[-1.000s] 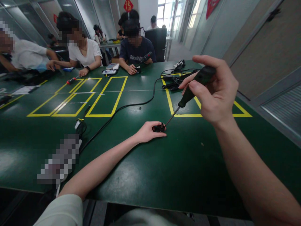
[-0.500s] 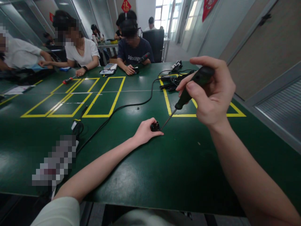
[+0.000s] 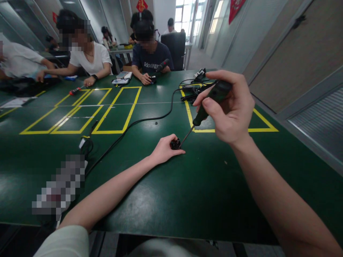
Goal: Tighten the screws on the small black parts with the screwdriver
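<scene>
My left hand [image 3: 164, 150] rests on the green table [image 3: 203, 192] and pinches a small black part [image 3: 175, 144] against its surface. My right hand [image 3: 229, 110] is closed round the dark green handle of a screwdriver [image 3: 207, 103], held above the table. The thin metal shaft slants down and left, and its tip sits at the small black part.
A black cable [image 3: 134, 125] runs across the table from a pile of black parts [image 3: 197, 92] inside a yellow taped box. More yellow taped boxes [image 3: 107, 110] lie at the left. Other people sit at the far side, one holding a tool [image 3: 162, 65]. A red-handled screwdriver [image 3: 75, 91] lies at the far left.
My right hand and the screwdriver have shifted a little down and left, with the tip staying at the black part. My left hand holds the part in place.
</scene>
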`<action>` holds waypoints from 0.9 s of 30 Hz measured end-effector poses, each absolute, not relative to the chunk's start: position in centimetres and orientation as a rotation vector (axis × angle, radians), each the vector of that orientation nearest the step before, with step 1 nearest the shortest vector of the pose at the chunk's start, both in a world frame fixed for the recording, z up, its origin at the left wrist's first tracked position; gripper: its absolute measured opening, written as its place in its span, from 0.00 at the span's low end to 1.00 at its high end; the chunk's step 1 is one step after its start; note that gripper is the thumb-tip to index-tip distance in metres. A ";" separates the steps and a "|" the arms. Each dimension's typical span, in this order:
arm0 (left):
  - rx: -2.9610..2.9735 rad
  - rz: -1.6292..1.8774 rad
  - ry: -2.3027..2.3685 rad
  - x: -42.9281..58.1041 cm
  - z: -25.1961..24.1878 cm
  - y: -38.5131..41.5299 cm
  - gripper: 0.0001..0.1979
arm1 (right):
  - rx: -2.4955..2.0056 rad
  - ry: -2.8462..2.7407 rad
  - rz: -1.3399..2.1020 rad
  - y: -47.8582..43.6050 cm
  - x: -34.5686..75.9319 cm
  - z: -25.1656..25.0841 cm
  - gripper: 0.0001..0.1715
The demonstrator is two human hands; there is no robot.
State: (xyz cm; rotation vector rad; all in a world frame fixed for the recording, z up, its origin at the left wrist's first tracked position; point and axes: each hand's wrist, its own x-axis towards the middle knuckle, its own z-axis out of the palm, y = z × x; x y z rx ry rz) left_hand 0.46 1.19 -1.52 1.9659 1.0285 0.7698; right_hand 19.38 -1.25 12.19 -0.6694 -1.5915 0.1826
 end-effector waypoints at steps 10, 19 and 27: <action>1.942 0.777 1.038 0.5 -1.3 1.1 0.21 | -0.724 -1.638 0.112 -1.0 19.9 12.1 0.23; 1.897 0.769 1.029 0.6 -1.1 1.2 0.22 | -0.593 -1.777 0.277 -1.7 20.1 12.6 0.21; 1.886 0.756 1.058 0.6 -1.1 1.2 0.21 | -0.830 -1.610 0.070 -0.8 20.0 12.4 0.14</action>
